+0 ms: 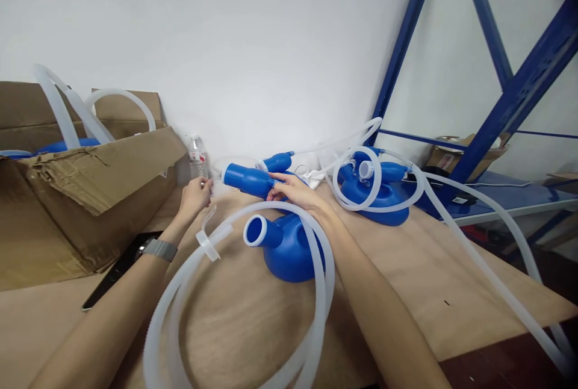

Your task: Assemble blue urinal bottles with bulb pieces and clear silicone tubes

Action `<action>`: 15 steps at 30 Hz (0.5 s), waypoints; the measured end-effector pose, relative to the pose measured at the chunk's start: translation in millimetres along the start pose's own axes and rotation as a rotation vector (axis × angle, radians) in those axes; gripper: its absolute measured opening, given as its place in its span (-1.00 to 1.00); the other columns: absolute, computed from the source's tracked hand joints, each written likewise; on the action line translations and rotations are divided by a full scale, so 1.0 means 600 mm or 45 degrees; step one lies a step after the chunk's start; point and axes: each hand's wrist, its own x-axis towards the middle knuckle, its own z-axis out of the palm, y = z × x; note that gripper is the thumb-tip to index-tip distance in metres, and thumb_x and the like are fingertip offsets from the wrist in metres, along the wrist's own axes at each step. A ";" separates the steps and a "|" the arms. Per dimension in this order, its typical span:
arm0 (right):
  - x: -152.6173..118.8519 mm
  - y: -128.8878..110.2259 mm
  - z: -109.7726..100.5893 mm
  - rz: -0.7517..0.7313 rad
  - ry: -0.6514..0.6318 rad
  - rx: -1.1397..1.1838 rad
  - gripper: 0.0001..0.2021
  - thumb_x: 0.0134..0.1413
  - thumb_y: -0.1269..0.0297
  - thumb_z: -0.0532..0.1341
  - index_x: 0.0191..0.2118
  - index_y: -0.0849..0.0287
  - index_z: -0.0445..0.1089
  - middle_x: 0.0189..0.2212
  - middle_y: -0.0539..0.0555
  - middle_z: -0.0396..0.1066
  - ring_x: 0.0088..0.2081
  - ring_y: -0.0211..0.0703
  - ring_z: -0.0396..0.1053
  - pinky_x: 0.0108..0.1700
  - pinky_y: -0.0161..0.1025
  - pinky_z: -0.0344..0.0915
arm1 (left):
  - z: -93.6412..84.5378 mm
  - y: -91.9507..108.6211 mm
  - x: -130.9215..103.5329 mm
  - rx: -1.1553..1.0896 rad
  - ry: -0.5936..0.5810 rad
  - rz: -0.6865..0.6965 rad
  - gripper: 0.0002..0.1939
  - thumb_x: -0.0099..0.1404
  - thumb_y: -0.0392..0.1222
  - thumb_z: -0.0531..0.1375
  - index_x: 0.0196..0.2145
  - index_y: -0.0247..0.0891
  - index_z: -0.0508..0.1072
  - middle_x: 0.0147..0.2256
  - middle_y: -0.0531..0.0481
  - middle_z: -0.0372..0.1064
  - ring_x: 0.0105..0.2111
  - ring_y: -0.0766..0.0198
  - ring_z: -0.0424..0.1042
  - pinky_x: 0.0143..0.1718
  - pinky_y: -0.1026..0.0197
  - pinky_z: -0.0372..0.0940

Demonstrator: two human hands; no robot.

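Observation:
In the middle, my right hand [293, 190] is closed round the narrow end of a blue plastic urinal funnel [246, 179], whose wide mouth points left. My left hand [196, 196] is pinched shut just left of that mouth. A pale translucent piece [220, 189] shows at its fingertips, too blurred to name. Below my right hand stands a blue urinal bottle [293, 256], its white-rimmed spout turned left. A coiled translucent hose [158, 329] loops in front of and over the bottle. On the hose sits a white plastic clip [208, 245] with a thin strap.
An open cardboard box [108, 166] with hoses and blue parts stands left, beside a clear water bottle [197, 157]. Another blue funnel [277, 162] lies behind. At right sits a second urinal bottle [388, 211] with coiled hose, near a blue metal rack [406, 34].

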 end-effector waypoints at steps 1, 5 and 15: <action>-0.001 -0.001 0.000 0.003 0.004 -0.011 -0.42 0.16 0.49 0.15 0.32 0.20 0.27 -0.49 -0.01 0.55 -0.43 -0.27 0.47 -0.38 -0.42 0.36 | 0.002 -0.002 -0.001 0.005 -0.030 -0.004 -0.84 0.13 -0.14 0.27 -0.55 -0.18 0.42 -0.76 0.12 0.25 -0.79 0.32 0.19 -0.67 0.27 0.08; -0.001 0.001 0.000 0.000 0.021 0.007 -0.42 0.15 0.47 0.13 0.31 0.13 0.30 -0.48 -0.01 0.56 -0.42 -0.25 0.48 -0.37 -0.41 0.35 | 0.008 -0.012 -0.007 -0.034 -0.219 -0.085 -0.78 0.08 -0.05 0.32 -0.55 -0.20 0.40 -0.72 0.09 0.30 -0.77 0.30 0.23 -0.66 0.26 0.17; 0.000 0.003 0.000 0.031 0.041 -0.027 -0.41 0.17 0.42 0.16 0.34 0.09 0.25 -0.41 0.02 0.59 -0.43 -0.26 0.48 -0.53 -0.46 0.20 | 0.018 0.034 -0.014 -0.179 -0.548 0.089 -0.78 0.04 0.00 0.39 -0.42 -0.17 0.56 -0.23 -0.11 0.60 0.01 -0.09 0.47 0.07 0.06 0.34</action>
